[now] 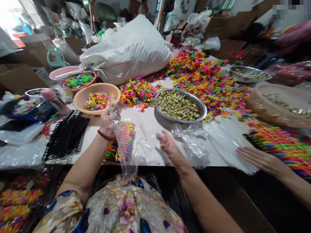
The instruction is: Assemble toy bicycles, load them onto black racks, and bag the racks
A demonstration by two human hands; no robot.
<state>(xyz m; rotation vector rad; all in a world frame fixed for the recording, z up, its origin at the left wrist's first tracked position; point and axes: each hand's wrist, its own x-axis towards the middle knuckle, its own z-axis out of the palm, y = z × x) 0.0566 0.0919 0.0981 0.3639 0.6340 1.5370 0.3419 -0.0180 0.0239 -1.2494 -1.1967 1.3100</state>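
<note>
My left hand [108, 122], with a red bead bracelet at the wrist, is closed on the top of a clear plastic bag [126, 166] that hangs down to the table's front edge. Rows of small colourful plastic pieces [128, 136] show at the bag; whether they are inside or behind it I cannot tell. More such rows [112, 151] lie just left of the bag. My right hand [168, 145] is above the white tabletop, fingers apart and slightly blurred, holding nothing. Close to it lie crumpled clear bags [194, 142].
A steel bowl [181, 119] of small capsule-like pieces stands mid-table. Behind are a colourful heap [199, 74] and a white sack [136, 48]. An orange basin [80, 100] and black grids [66, 134] are left. Another person's hand [261, 158] rests on flat bags at right.
</note>
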